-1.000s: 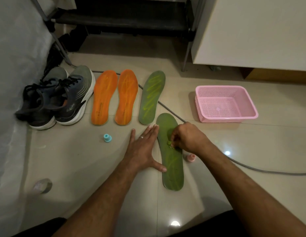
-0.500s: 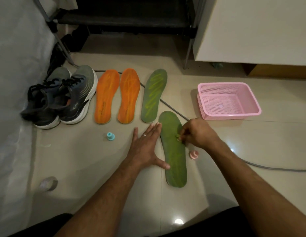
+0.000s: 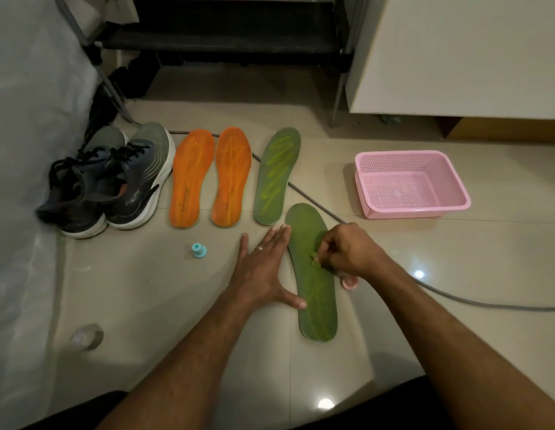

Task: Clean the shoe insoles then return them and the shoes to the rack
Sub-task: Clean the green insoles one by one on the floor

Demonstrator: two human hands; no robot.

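Note:
A green insole [image 3: 316, 305] lies lengthwise on the tiled floor in front of me. My left hand [image 3: 260, 268] rests flat on the floor beside it, fingers straight, thumb tip on the insole's left edge. My right hand [image 3: 347, 249] pinches a small pale object against the insole's middle. A second green insole [image 3: 276, 175] with yellow-green streaks lies further away. Two orange insoles [image 3: 191, 178] [image 3: 231, 176] lie left of it. A pair of dark sneakers [image 3: 136, 178] stands at the far left.
An empty pink mesh basket [image 3: 416, 212] sits at the right. A teal cap [image 3: 198, 251] and a pink cap [image 3: 350, 282] stand on the floor near my hands. A grey cable [image 3: 456, 301] crosses the floor. A dark rack [image 3: 226, 48] stands behind, and a tape roll [image 3: 87, 336] lies at lower left.
My right hand has shifted slightly over the near green insole's middle while pinching the small object. My left hand has stayed flat in place.

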